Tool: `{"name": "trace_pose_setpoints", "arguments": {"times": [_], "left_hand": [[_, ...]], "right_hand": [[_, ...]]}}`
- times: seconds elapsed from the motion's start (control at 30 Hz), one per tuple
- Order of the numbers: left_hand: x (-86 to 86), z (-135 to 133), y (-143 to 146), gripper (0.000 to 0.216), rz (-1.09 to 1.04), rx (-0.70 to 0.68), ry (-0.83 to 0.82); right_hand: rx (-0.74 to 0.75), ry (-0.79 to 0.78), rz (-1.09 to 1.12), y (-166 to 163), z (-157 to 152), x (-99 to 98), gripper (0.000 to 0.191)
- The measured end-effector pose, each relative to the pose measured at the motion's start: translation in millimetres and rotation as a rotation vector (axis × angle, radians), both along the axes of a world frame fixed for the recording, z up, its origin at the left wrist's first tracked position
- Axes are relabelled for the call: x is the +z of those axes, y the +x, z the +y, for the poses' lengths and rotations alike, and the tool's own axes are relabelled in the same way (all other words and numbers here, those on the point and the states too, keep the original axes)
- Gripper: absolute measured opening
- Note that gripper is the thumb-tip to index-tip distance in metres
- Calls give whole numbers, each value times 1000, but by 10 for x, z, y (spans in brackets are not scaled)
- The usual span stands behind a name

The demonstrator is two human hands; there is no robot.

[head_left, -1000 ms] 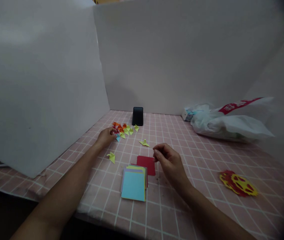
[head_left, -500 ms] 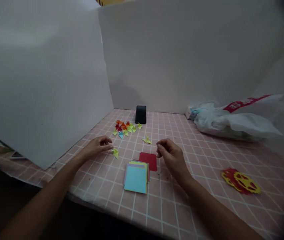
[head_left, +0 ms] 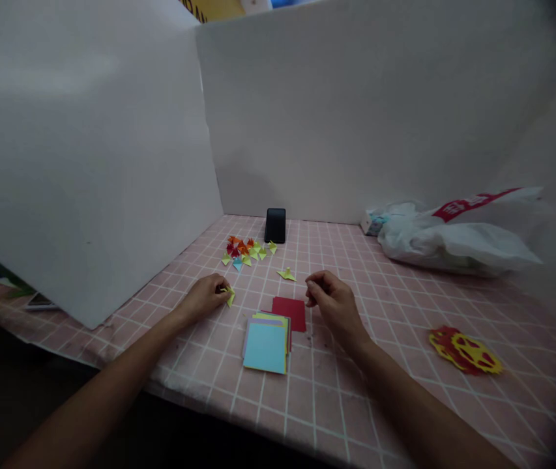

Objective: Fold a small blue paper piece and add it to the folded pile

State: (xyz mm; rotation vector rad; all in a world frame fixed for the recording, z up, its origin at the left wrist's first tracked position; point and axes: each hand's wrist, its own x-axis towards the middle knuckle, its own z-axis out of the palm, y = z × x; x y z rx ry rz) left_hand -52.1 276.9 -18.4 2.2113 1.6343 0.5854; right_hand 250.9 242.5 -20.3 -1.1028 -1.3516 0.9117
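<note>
My left hand (head_left: 207, 296) has its fingers closed on a small yellow paper crane (head_left: 230, 296) at the table's left side; the fingers partly hide it. My right hand (head_left: 334, 296) hovers beside a stack of red paper squares (head_left: 291, 312), fingers curled in with the thumb near them and nothing visible between. Just in front of the red squares lies a pile of coloured paper squares (head_left: 264, 348), light blue on top. Another yellow paper crane (head_left: 287, 275) sits apart between the hands, farther back. Behind it on the left is a cluster of red, orange, yellow and blue paper cranes (head_left: 243, 249).
A black phone (head_left: 275, 226) leans upright at the back. On the right, a white plastic bag (head_left: 453, 241) lies next to a small box (head_left: 370, 222). Red and yellow cut-out shapes (head_left: 466, 352) lie at the right front. White panels (head_left: 356, 117) enclose the pink checked tablecloth (head_left: 370, 260).
My left hand has moved right and closed on the yellow crane, which it was only beside before. My right hand has stayed nearly still. The view has shifted slightly.
</note>
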Motion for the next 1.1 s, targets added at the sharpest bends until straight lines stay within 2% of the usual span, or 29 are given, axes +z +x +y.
{"name": "trace_pose_setpoints", "arguments": {"times": [0.37,0.63,0.77,0.87,1.0,1.1], "left_hand": [[127,520,429,16,83,-4,56],[-1,839,622,31,26,4,85],[-81,852,591,25,-34,-5,99],[-79,831,563,19,-81,-41,103],[-1,709,622,20,-148,-174,88],[97,517,753,24,-222,-331,70]], "right_hand": [[31,-43,-3,-47,1,20,13],[39,-47,-33,-42,14,-9,12],[47,-76,-27,-51,4,-12,12],[55,-91,-31,-59,-3,-17,12],[15,-52,-78,-56,12,-24,9],[-19,5,-140,-55,22,-26,7]]}}
